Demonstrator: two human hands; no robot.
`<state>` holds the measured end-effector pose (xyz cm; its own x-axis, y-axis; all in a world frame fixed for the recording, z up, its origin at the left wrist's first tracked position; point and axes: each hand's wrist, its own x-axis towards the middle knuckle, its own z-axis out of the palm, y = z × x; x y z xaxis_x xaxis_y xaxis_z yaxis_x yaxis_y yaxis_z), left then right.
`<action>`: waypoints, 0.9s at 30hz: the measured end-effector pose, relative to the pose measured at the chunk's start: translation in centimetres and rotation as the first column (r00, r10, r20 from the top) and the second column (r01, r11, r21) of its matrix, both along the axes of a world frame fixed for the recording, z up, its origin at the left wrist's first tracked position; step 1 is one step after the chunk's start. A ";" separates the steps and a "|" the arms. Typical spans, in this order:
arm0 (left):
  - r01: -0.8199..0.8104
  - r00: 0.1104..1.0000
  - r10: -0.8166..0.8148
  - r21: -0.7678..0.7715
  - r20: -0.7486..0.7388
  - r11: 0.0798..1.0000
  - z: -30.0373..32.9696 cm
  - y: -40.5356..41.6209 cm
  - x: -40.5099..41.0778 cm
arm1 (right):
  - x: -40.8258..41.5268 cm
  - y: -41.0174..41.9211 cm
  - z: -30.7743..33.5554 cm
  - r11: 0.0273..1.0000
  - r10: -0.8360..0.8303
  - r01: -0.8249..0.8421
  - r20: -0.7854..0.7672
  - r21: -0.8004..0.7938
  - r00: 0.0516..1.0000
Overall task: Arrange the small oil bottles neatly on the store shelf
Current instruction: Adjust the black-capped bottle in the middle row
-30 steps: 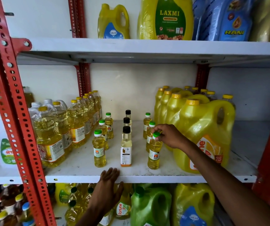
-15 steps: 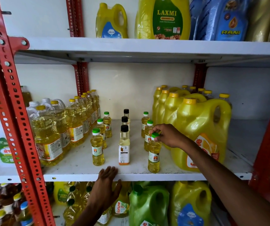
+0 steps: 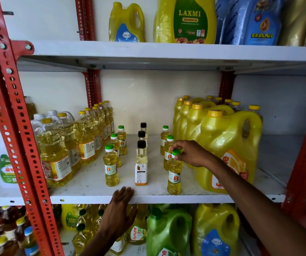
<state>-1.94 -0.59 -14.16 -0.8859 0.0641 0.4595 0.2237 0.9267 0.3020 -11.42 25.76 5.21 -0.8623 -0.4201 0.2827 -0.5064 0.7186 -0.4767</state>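
— Yellow plastic everywhere on this rack. What can you read from where you stand?

— "LAXMI" in gold on the green label of the big yellow jug (image 3: 185, 19) on the top shelf. To its left a smaller yellow handled can (image 3: 127, 23) carries a blue "GULAB" badge, and to its right the blue pouch (image 3: 255, 21) says "RANI". "fortune" runs up the label of the large clear bottle of golden oil (image 3: 54, 154) at the left of my shelf, and again on a bottle (image 3: 137, 233) below it.

— And the small ones you are arranging?

— They stand on the white metal shelf (image 3: 93, 198), between the large clear bottles and the wrapped yellow jerrycans (image 3: 228, 150), in three short rows running front to back. The left row (image 3: 114, 154) and the right row are small clear plastic bottles of yellow oil with green caps and white-and-orange labels; the print is too small for me to read. The middle row is three slim clear bottles with black caps (image 3: 141, 159), the front one wearing a white label with an orange base.

— What are your hands doing?

— My right hand (image 3: 191, 154) pinches the green cap of the front small bottle in the right row (image 3: 174, 174), which stands upright near the shelf's front edge, just beside the nearest jerrycan. My left hand (image 3: 118, 213) lies flat and empty against the front lip of the shelf, fingers spread, below the black-capped row.
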 end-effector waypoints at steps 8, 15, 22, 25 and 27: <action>-0.007 0.997 0.000 -0.079 -0.082 0.997 -0.3 -3.5 0.9 | 1.4 -3.4 0.6 1.000 0.023 -0.019 -0.312 0.015 0.950; 0.027 0.997 -0.028 -0.016 -0.075 1.000 -0.7 -4.9 0.9 | -0.8 -10.3 0.7 0.973 0.195 -0.166 -0.193 0.159 0.962; 0.012 0.996 -0.011 0.010 -0.089 1.000 -1.6 -4.9 0.2 | -2.6 -11.4 1.7 0.985 0.150 -0.137 -0.128 0.102 0.980; 0.007 0.996 -0.006 0.006 -0.093 1.000 -2.0 -4.9 -0.1 | -2.6 -11.7 1.5 0.994 0.099 -0.091 -0.147 0.063 0.984; 0.004 0.996 -0.004 0.004 -0.088 1.000 -2.2 -5.0 -0.2 | -2.6 -11.9 1.3 0.997 0.070 -0.067 -0.151 0.030 0.986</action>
